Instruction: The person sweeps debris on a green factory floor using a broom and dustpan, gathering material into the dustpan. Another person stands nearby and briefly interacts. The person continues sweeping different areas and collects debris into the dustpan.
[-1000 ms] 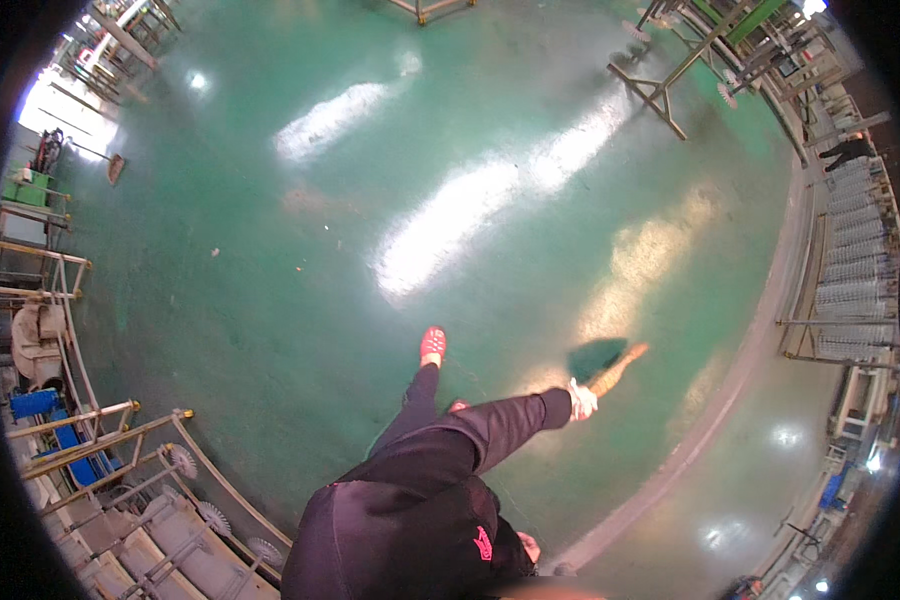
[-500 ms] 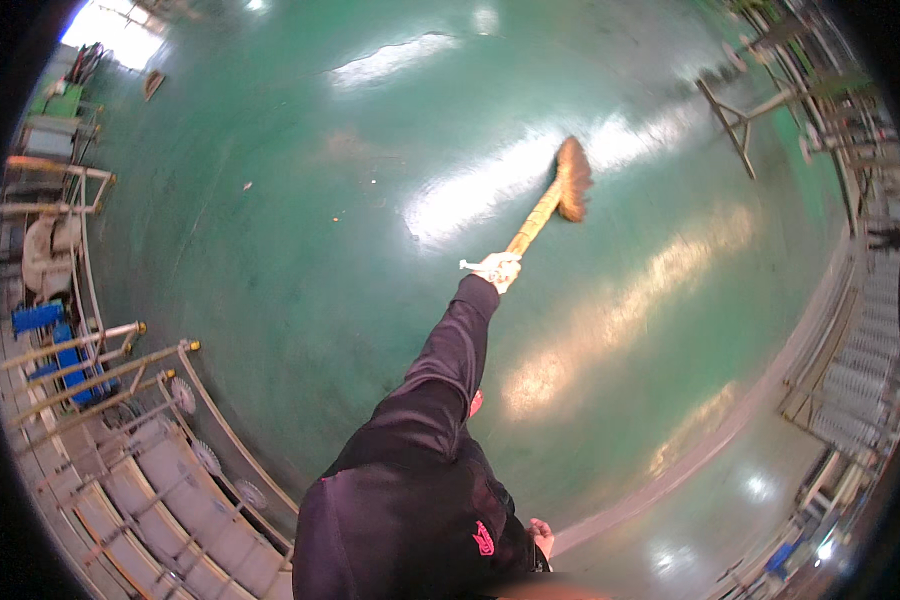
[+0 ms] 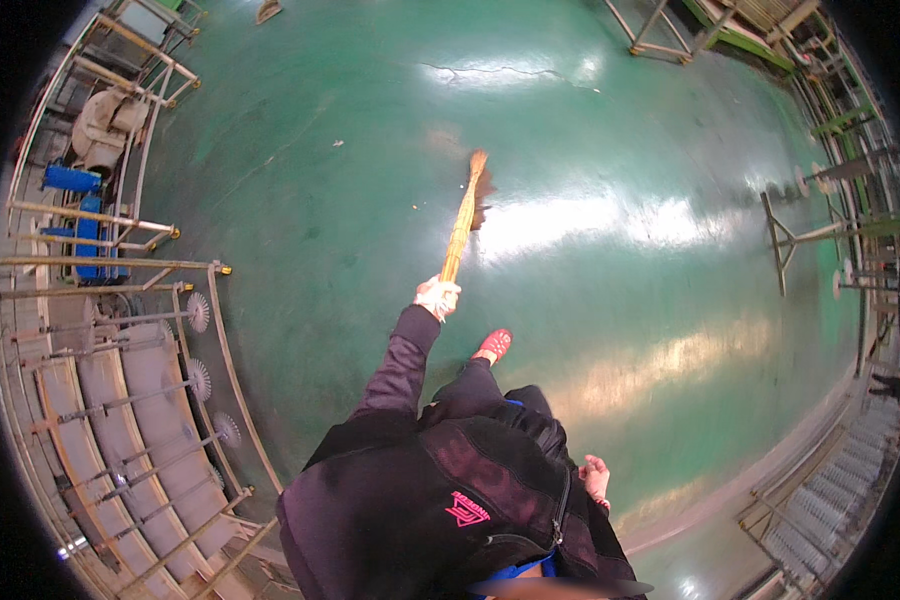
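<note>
**Straw broom held by its bound handle in the left hand**

Head view: the left hand (image 3: 437,297) is closed around the lower end of a straw broom (image 3: 460,232), which stretches away from the person over a glossy green floor (image 3: 310,260). The handle is yellow, with bands along its length; the brown bristles (image 3: 483,200) spread to the right at the far end. Whether they touch the floor or hang just above it, I cannot tell. The right hand (image 3: 595,478) is beside the body, fingers loosely curled and partly open, with nothing visible in it. A red shoe (image 3: 496,344) rests on the floor between the two hands, and metal frames (image 3: 110,262) stand well off to the left.

The broom looks light enough for one hand, though its weight probably sits toward the bristles. The handle should be fairly stiff, its bands helping against slipping; the bristles should be springy and bend under pressure. It seems hardly fragile, beyond shedding straw. The best hold is on the bound handle, clear of the bristles.
</note>
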Motion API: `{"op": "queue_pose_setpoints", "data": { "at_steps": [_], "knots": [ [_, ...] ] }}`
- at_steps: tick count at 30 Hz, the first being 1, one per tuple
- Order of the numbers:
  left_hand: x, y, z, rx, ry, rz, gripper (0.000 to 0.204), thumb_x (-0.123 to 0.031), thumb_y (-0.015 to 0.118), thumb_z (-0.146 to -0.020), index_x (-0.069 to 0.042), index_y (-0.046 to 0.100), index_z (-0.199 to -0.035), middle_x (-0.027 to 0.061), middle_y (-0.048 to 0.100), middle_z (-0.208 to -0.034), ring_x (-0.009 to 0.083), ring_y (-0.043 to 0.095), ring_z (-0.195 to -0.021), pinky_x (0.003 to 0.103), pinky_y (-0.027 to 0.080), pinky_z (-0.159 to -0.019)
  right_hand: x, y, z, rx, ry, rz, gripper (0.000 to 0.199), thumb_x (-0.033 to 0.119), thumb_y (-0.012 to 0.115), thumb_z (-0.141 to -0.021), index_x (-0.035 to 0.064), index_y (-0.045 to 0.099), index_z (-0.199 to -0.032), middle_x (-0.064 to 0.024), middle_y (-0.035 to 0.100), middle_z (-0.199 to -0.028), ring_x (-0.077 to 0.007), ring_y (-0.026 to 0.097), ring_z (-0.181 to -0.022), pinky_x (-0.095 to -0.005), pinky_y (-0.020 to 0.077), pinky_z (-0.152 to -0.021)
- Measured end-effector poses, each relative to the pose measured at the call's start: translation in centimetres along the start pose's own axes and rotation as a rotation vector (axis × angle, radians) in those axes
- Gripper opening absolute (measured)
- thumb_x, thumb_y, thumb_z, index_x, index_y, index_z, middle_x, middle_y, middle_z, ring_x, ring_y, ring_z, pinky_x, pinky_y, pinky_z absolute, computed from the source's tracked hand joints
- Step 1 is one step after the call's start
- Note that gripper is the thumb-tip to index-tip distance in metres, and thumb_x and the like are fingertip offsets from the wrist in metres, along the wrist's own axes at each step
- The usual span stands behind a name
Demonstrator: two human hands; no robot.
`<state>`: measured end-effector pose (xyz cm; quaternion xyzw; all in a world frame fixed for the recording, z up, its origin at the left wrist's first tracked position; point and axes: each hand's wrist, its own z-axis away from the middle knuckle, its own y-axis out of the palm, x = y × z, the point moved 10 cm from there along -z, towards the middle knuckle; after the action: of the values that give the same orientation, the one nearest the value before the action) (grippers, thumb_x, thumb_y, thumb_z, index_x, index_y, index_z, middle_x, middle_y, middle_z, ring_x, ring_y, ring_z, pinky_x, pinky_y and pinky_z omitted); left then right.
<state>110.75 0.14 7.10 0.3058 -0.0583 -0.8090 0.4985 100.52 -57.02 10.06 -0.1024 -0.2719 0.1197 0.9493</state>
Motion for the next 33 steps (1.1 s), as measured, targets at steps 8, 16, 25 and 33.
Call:
{"op": "queue_pose_setpoints", "data": {
  "at_steps": [8, 16, 25, 33],
  "knots": [
    [2.6, 0.3, 12.2, 0.017, -0.066, -0.113, 0.06, 0.003, 0.055, -0.07, -0.011, 0.03, -0.123, 0.0041, 0.046, -0.064, 0.0071, 0.041, -0.041, 0.018, 0.032, -0.032, 4.1, 2.7, -8.3, 0.165, -0.026, 0.232, 0.014, 0.01, 0.045, -0.081, 0.0069, 0.055, -0.09, 0.0002, 0.049, -0.056, -0.0084, 0.043, -0.041, -0.0228, 0.036, -0.034],
    [7.5, 4.5, 7.2, 0.037, -0.277, 0.387, 0.021, 0.002, 0.054, -0.072, -0.004, 0.038, -0.084, 0.0039, 0.043, -0.059, 0.0054, 0.04, -0.039, 0.016, 0.032, -0.031, 14.6, -0.8, -18.2, 0.224, -0.003, 0.255, 0.021, 0.008, 0.04, -0.08, 0.0078, 0.051, -0.098, -0.0041, 0.051, -0.055, -0.013, 0.048, -0.041, -0.0259, 0.0407, -0.036],
    [2.7, 17.4, 5.6, -0.104, -0.018, -0.226, 0.056, 0.01, 0.054, -0.066, -0.01, 0.037, -0.115, 0.0026, 0.043, -0.058, 0.0095, 0.042, -0.04, 0.023, 0.033, -0.031, 25.9, -9.1, -24.5, 0.163, -0.089, 0.032, 0.02, 0.007, 0.039, -0.081, 0.0055, 0.049, -0.099, -0.0057, 0.051, -0.058, -0.0133, 0.049, -0.041, -0.0249, 0.0425, -0.038],
    [5.5, 31.7, 3.3, 0.24, -0.329, -0.222, 0.055, 0.003, 0.05, -0.075, -0.012, 0.03, -0.124, 0.0027, 0.045, -0.064, 0.0041, 0.039, -0.042, 0.015, 0.032, -0.032, 22.6, -13.1, -27.9, 0.116, 0.24, 0.13, 0.021, 0.004, 0.038, -0.08, 0.0057, 0.049, -0.097, -0.0087, 0.052, -0.058, -0.017, 0.05, -0.041, -0.0305, 0.044, -0.036]
  ]
}}
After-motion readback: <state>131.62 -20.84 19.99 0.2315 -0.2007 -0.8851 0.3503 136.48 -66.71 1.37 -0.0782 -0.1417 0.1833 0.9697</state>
